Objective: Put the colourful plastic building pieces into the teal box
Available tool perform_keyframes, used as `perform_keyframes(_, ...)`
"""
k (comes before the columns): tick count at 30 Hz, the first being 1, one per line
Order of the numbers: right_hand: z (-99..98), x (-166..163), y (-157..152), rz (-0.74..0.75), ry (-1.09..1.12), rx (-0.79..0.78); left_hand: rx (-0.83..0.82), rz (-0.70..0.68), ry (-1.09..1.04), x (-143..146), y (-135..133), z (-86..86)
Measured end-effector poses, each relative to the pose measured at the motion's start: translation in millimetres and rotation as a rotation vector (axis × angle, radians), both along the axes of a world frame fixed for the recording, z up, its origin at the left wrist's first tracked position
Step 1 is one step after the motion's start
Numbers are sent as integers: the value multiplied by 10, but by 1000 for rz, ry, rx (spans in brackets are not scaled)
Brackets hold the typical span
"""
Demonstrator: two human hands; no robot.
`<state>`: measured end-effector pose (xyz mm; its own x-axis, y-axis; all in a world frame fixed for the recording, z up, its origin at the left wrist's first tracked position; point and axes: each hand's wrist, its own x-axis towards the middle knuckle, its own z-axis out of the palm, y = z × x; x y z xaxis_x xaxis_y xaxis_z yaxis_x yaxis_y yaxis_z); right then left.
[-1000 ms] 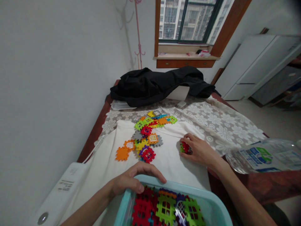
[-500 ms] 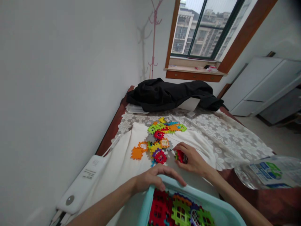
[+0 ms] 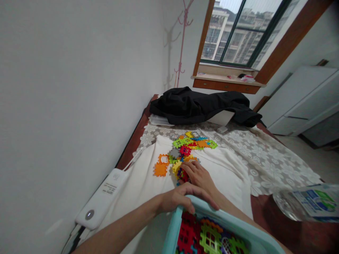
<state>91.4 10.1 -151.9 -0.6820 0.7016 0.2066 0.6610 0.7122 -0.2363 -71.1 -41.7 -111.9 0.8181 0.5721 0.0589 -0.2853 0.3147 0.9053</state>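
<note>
Head view, the only one. Left hand clamped on the rim of a pale blue tub, thumb turned inside — probably to steady it. Right hand reaches past the tub, fingers curled over red and purple pieces at the near end of the loose pile; whether it grips or merely covers them, one cannot tell. Pile lies on a white cloth over the desk, likely spread as a clean work surface. More pieces sit inside the tub.

Hidden: near side of the tub, cut off below — its support unseen. Right forearm partly behind the rim. Bottle cropped at right. Black garment half covers a white box.
</note>
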Motion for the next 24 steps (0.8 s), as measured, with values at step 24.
perform_keyframes(24,448,628,231,126,1181,-772,-138,22,51,-43,-5,61)
